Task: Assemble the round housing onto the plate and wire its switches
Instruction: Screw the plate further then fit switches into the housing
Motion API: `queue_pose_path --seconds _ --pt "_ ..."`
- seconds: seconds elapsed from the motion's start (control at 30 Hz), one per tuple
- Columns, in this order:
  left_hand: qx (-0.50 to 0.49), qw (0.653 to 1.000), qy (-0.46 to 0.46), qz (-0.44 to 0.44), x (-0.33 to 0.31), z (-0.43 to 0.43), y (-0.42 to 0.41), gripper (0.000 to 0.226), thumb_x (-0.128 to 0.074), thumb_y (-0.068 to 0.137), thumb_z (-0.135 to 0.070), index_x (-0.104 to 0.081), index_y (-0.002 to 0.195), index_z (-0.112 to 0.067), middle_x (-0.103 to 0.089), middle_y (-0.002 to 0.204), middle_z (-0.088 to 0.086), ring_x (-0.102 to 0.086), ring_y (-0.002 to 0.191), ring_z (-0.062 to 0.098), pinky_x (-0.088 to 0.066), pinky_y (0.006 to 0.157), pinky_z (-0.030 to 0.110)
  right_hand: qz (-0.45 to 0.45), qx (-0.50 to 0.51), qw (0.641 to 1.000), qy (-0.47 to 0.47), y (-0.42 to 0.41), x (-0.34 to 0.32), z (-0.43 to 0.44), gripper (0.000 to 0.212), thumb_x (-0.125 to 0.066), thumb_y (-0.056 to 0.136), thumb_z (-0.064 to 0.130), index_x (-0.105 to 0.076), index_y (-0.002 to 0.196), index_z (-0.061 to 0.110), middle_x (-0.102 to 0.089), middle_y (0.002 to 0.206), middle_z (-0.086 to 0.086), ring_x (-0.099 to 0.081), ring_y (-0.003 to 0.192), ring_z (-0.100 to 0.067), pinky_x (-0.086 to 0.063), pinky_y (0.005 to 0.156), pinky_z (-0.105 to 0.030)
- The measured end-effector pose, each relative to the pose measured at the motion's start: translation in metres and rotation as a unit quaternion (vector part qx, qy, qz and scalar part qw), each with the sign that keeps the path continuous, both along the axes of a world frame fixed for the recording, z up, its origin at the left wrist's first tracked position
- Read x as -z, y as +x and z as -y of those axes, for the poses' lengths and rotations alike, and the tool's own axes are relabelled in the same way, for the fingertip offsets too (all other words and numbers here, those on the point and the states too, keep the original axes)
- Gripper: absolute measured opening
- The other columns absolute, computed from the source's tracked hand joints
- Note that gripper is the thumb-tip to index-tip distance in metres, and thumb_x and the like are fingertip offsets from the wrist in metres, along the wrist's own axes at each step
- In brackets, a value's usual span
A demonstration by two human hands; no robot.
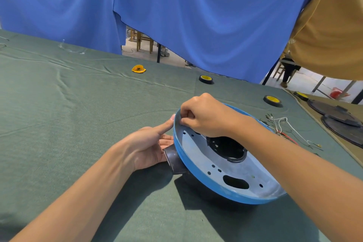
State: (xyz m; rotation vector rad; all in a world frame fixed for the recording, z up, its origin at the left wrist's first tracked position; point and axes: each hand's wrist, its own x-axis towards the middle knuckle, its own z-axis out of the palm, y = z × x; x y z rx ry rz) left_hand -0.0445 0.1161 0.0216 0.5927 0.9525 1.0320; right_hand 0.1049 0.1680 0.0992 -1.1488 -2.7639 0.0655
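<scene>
A blue round plate (225,167) stands tilted on the green cloth, its pale inner face with several holes turned towards me. A black housing (174,160) sticks out from beneath its left edge and shows through the centre hole (227,149). My left hand (149,143) lies at the plate's left, index finger straight against the rim and the other fingers flat by the black housing. My right hand (204,116) reaches over the far-left rim, with curled fingers and thumb pinching the plate's edge. A bundle of loose wires (282,127) lies behind the plate to the right.
Black-and-yellow tape rolls (205,79) (272,100) sit on the far cloth, along with a small yellow piece (138,69). Dark round discs (345,125) lie at the right edge. A person in a tan shirt (330,25) stands at the top right. Blue curtains hang behind.
</scene>
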Motion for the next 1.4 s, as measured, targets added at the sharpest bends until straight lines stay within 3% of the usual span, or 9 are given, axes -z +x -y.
queue_pose_path --seconds 0.23,0.43,0.63,0.73,0.87,1.03,1.1,1.2,1.4 --pt "-0.006 1.000 -0.008 -0.003 -0.001 0.001 0.002 0.059 -0.074 0.071 -0.037 -0.064 0.109 0.008 -0.068 0.089 0.021 -0.072 0.064 0.028 -0.058 0.053 0.033 -0.022 -0.002 1.000 -0.022 0.003 -0.001 0.003 0.018 -0.065 0.087 0.004 -0.076 0.096 0.015 -0.072 0.090 -0.001 -0.064 0.082 -0.015 -0.056 0.075 -0.036" --pt "-0.010 1.000 -0.011 -0.014 -0.001 0.002 0.002 0.077 -0.072 0.070 -0.037 -0.057 0.126 0.014 -0.065 0.098 0.024 -0.071 0.065 0.028 -0.059 0.053 0.034 -0.018 0.028 0.999 -0.006 -0.006 0.006 0.003 0.016 -0.061 0.087 0.009 -0.076 0.091 0.012 -0.069 0.087 -0.011 -0.065 0.078 -0.028 -0.057 0.070 -0.041" --pt "0.017 0.999 -0.025 -0.017 -0.002 0.002 -0.002 0.077 -0.075 0.072 -0.052 -0.062 0.115 0.012 -0.073 0.091 0.024 -0.074 0.072 0.032 -0.060 0.057 0.037 -0.040 0.063 0.997 0.010 0.020 -0.007 0.012 0.023 -0.061 0.092 0.033 -0.073 0.099 0.015 -0.069 0.091 -0.001 -0.061 0.085 -0.019 -0.052 0.076 -0.035" --pt "0.026 0.999 -0.033 -0.030 -0.004 0.001 -0.002 0.088 -0.077 0.064 -0.063 -0.061 0.112 0.010 -0.073 0.089 0.023 -0.074 0.073 0.033 -0.060 0.058 0.039 -0.127 0.150 0.980 0.037 0.068 -0.014 0.016 0.018 -0.062 0.092 0.031 -0.073 0.094 0.018 -0.066 0.084 0.005 -0.059 0.088 -0.019 -0.048 0.081 -0.032" --pt "0.023 0.997 -0.031 -0.061 -0.009 0.000 -0.001 0.094 -0.082 0.058 -0.058 -0.059 0.118 0.009 -0.072 0.087 0.021 -0.074 0.072 0.032 -0.060 0.057 0.038 -0.189 0.264 0.942 0.086 0.129 -0.002 0.026 0.015 -0.060 0.091 0.020 -0.075 0.091 0.015 -0.069 0.082 0.002 -0.061 0.081 -0.016 -0.049 0.078 -0.032" --pt "0.002 0.993 -0.033 -0.114 -0.015 0.000 0.009 0.077 -0.079 0.069 -0.054 -0.061 0.118 0.002 -0.071 0.079 0.014 -0.072 0.063 0.029 -0.058 0.054 0.038 -0.228 0.368 0.894 0.117 0.176 0.030 0.041 0.017 -0.057 0.089 0.013 -0.074 0.087 0.012 -0.071 0.090 -0.005 -0.057 0.081 -0.018 -0.041 0.075 -0.027" --pt "-0.027 0.990 -0.028 -0.133 -0.016 0.000 0.016 0.061 -0.077 0.070 -0.050 -0.066 0.109 -0.005 -0.069 0.075 0.011 -0.070 0.055 0.025 -0.057 0.050 0.036 -0.217 0.406 0.883 0.094 0.187 0.041 0.045 0.018 -0.056 0.087 0.010 -0.074 0.088 0.009 -0.072 0.093 -0.010 -0.060 0.088 -0.026 -0.045 0.080 -0.031" --pt "-0.061 0.987 -0.024 -0.145 -0.016 0.001 0.020 0.044 -0.076 0.071 -0.048 -0.068 0.093 -0.011 -0.067 0.064 0.007 -0.067 0.048 0.021 -0.054 0.044 0.033 -0.115 0.450 0.885 0.035 0.197 0.055 0.051 0.019 -0.053 0.084 0.008 -0.070 0.091 0.008 -0.069 0.101 -0.017 -0.060 0.099 -0.037 -0.050 0.085 -0.038" --pt "-0.065 0.986 -0.022 -0.150 -0.016 0.006 0.017 0.051 -0.080 0.068 -0.050 -0.069 0.094 -0.008 -0.069 0.071 0.009 -0.071 0.055 0.026 -0.057 0.050 0.038 -0.070 0.512 0.856 -0.019 0.201 0.066 0.063 0.019 -0.055 0.083 0.013 -0.061 0.100 0.006 -0.060 0.114 -0.024 -0.058 0.103 -0.042 -0.044 0.076 -0.034"
